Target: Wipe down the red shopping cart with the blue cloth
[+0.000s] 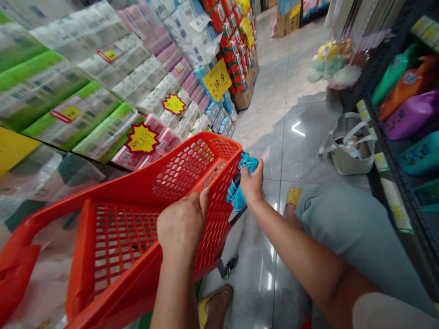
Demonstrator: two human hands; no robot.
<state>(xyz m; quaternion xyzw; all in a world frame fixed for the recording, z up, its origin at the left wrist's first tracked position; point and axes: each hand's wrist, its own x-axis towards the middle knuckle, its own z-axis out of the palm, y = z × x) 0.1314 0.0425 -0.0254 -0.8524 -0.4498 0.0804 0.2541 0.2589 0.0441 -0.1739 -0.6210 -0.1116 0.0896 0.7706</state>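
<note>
Red shopping basket [120,237], long axis down aisle; left grip [181,226] closed on rim [219,214], right grip [252,183] clutching blue cloth [236,194]

Cart [206,139] — tissue stacks [103,96] left, bag [350,155] right

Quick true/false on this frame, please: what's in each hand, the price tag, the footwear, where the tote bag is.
1. The right hand holds a blue cloth. True.
2. The left hand holds the cloth too. False: it is on the side of the red basket.
3. The person wears yellow sandals. True.
4. The large yellow price tag by the red packs reads 29.9. False: it reads 19.9.
5. The tote bag sits left of the basket. False: it is to the right.
</note>
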